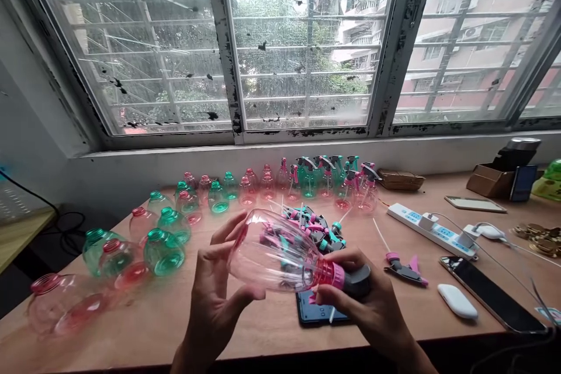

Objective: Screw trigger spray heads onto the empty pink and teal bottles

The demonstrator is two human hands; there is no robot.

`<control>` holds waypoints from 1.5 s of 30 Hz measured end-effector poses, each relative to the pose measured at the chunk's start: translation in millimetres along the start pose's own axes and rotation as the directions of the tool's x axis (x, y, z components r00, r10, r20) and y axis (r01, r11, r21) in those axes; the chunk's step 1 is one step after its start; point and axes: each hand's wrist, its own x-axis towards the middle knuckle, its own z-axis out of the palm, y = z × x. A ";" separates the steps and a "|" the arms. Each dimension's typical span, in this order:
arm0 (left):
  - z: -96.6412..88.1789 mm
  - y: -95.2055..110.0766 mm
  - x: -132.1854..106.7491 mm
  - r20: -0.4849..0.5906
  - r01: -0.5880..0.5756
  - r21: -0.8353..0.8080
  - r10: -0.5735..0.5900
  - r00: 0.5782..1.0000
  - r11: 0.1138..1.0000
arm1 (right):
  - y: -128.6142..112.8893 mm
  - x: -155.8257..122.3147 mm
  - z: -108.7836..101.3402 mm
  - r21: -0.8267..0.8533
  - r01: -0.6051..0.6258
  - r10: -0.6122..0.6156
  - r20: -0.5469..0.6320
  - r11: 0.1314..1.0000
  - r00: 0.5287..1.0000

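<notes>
A clear pink spray bottle [272, 251] lies on its side in the air between my hands, its neck to the right. My left hand [219, 292] is wrapped round the bottle's base end. At the neck, my right hand [363, 292] grips the pink collar of a dark grey spray head [350, 280], which sits on the bottle mouth. Behind the bottle is a pile of loose spray heads [324, 228] in pink, green and grey. One more spray head [405, 269] with a straw lies to the right of my right hand.
Several open pink and green bottles [164, 251] stand along the left and back. Bottles with spray heads [326, 178] stand near the window wall. A phone [307, 310] lies under my hands; a power strip [429, 228], white case [457, 302] and black phone [495, 295] are at right.
</notes>
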 end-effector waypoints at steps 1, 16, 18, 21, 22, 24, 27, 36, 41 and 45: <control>-0.8 0.1 1.4 0.009 -0.013 0.011 0.013 1.000 1.000 | -2.7 -0.2 -0.1 0.078 -0.071 0.070 0.020 0.994 0.997; -10.9 -0.6 0.2 0.115 0.060 -0.026 -0.056 0.992 0.998 | 4.4 2.1 -15.2 -0.202 0.135 -0.122 0.077 0.970 0.990; -12.0 -1.1 1.7 0.148 0.012 0.006 -0.013 0.989 1.000 | 1.0 2.0 -15.5 -0.116 0.038 -0.031 0.062 0.993 0.998; -17.9 -2.6 4.4 0.176 -0.116 0.108 0.096 0.980 0.987 | -5.8 2.2 -15.3 0.057 -0.129 0.123 0.106 0.990 0.987; -20.1 -3.1 4.8 0.181 -0.144 0.138 0.118 0.976 0.980 | -7.1 2.3 -15.4 0.084 -0.154 0.143 0.126 0.984 0.982; -23.6 -3.6 3.9 0.207 -0.152 0.170 0.115 0.972 0.974 | -7.0 2.0 -16.0 0.087 -0.133 0.120 0.139 0.987 0.983; -23.9 -3.4 -2.9 0.249 -0.075 0.166 0.032 0.968 0.983 | -3.4 0.6 -17.9 -0.029 -0.025 0.027 0.077 0.999 0.997; -13.5 -2.5 -0.2 0.170 -0.111 0.243 0.071 0.983 0.964 | -18.3 2.9 -15.9 0.159 -0.232 0.217 0.105 0.960 0.970; -16.1 3.3 5.0 0.194 -0.079 0.209 0.038 0.980 0.975 | -7.2 4.5 -14.3 0.118 -0.179 0.168 0.096 0.977 0.981; -8.3 3.8 -2.3 0.088 0.293 -0.102 -0.284 0.955 0.951 | 4.8 0.9 -14.3 -0.118 0.034 -0.020 0.121 0.992 0.993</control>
